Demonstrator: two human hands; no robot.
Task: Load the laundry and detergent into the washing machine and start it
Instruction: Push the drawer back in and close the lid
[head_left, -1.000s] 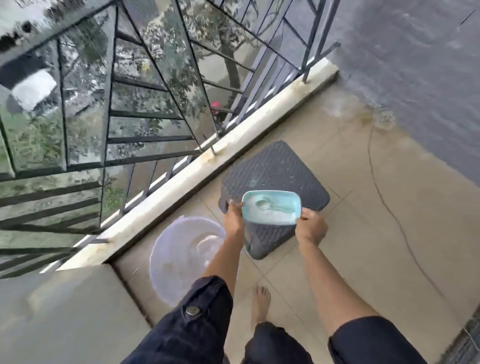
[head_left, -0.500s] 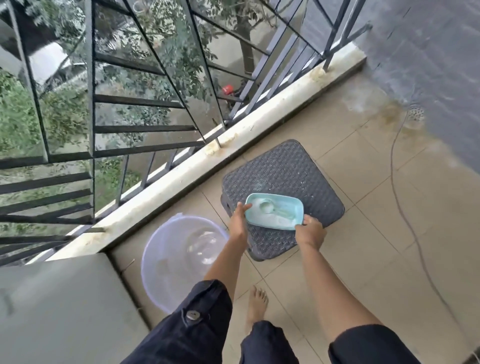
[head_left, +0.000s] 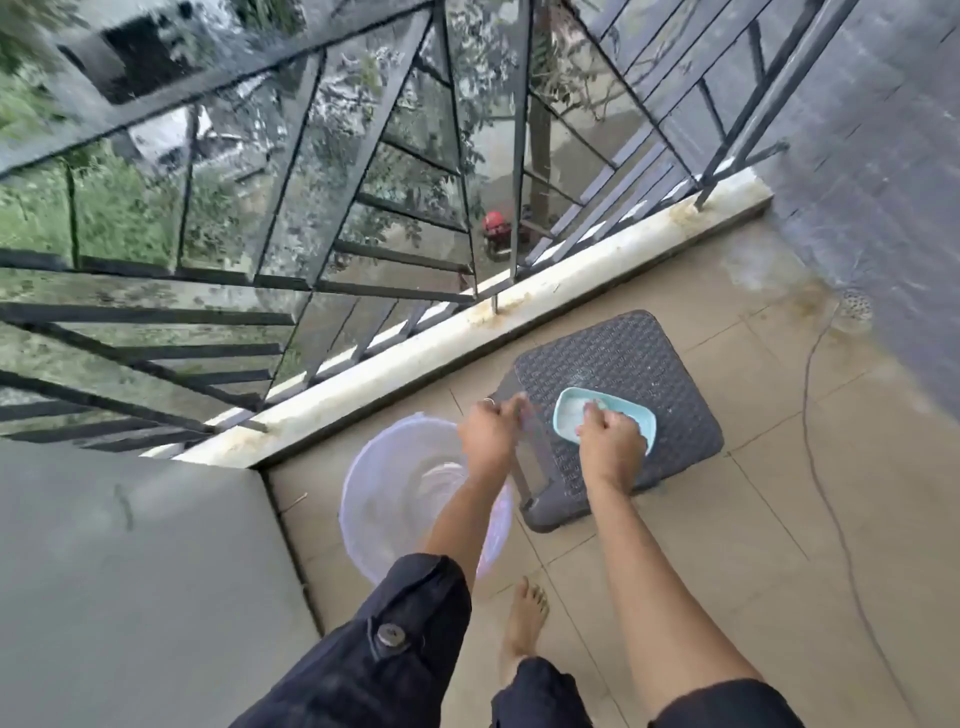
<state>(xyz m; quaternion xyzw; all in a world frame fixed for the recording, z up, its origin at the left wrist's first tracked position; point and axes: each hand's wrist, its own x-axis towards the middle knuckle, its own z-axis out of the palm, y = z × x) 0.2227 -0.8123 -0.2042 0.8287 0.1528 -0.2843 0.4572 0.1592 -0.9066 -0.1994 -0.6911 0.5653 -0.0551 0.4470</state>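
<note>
We see no readable writing, brand or label anywhere in the view.

We look down at a tiled balcony floor (head_left: 727, 545) beside a dark metal railing (head_left: 363, 156). A light blue rectangular tub (head_left: 631, 415) sits on a dark woven-pattern plastic stool (head_left: 649, 364), near the stool's front left corner. The tub holds white detergent powder (head_left: 569, 413), which fills its left end; the rest is hidden by the hand.

Our right hand (head_left: 610, 441) reaches into the tub with fingers curled down into the powder. What they hold is hidden, so we cannot tell whether they grip anything.

Our left hand (head_left: 488, 431) is just left of the tub, over the stool's left edge, fingers curled. It is motion-blurred, and we cannot tell whether it grips something.

A translucent, pale purple bucket (head_left: 374, 499) stands on the floor, just left of the stool, partly under the left forearm. It seems to hold some clear water.

A bare foot (head_left: 524, 618) stands on the tiles below the stool. A grey flat surface (head_left: 130, 571) fills the lower left corner.
</note>
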